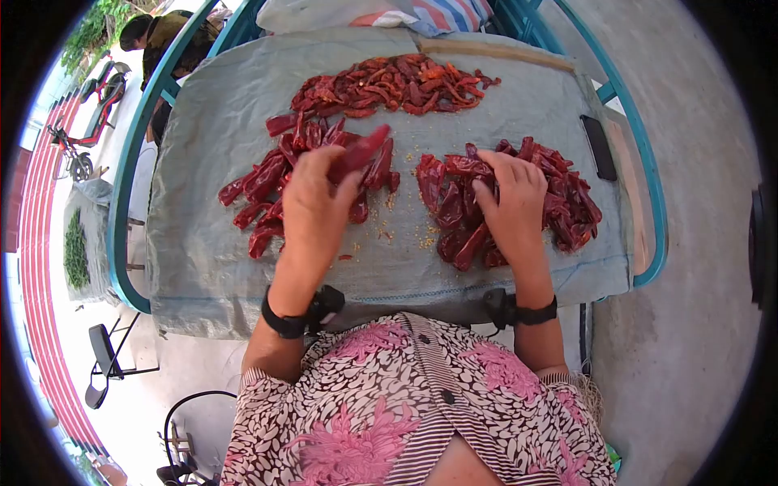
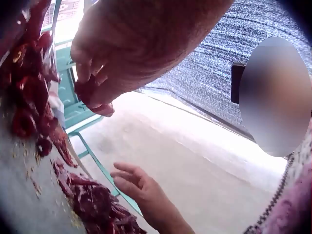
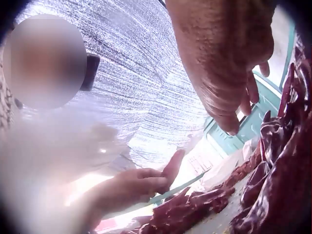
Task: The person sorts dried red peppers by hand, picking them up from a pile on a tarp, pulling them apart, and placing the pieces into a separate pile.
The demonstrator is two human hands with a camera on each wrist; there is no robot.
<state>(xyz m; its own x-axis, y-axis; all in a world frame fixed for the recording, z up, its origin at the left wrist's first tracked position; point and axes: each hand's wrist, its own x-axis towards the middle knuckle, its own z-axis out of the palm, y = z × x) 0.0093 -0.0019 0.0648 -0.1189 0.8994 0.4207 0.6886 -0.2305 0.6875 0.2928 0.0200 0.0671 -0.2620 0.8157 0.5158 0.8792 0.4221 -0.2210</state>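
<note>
My left hand (image 1: 312,202) grips a dark red dried pepper (image 1: 362,151) between thumb and fingers, held above the left pile of peppers (image 1: 263,182). That pepper (image 3: 173,168) also shows in the left hand (image 3: 129,190) in the right wrist view. Over the right pile of peppers (image 1: 573,206), my right hand (image 1: 519,202) hovers with bent, spread fingers and nothing visible between them. In the left wrist view the right hand (image 2: 153,200) has its fingers apart, above the right pile (image 2: 97,204).
A third pile of smaller, wrinkled peppers (image 1: 389,85) lies at the back of the cloth-covered table (image 1: 203,121). A black phone (image 1: 598,147) rests near the right edge. Yellow seeds (image 1: 389,219) are scattered between the piles. Teal rails (image 1: 130,186) flank the table; a person (image 1: 166,49) is beyond, back left.
</note>
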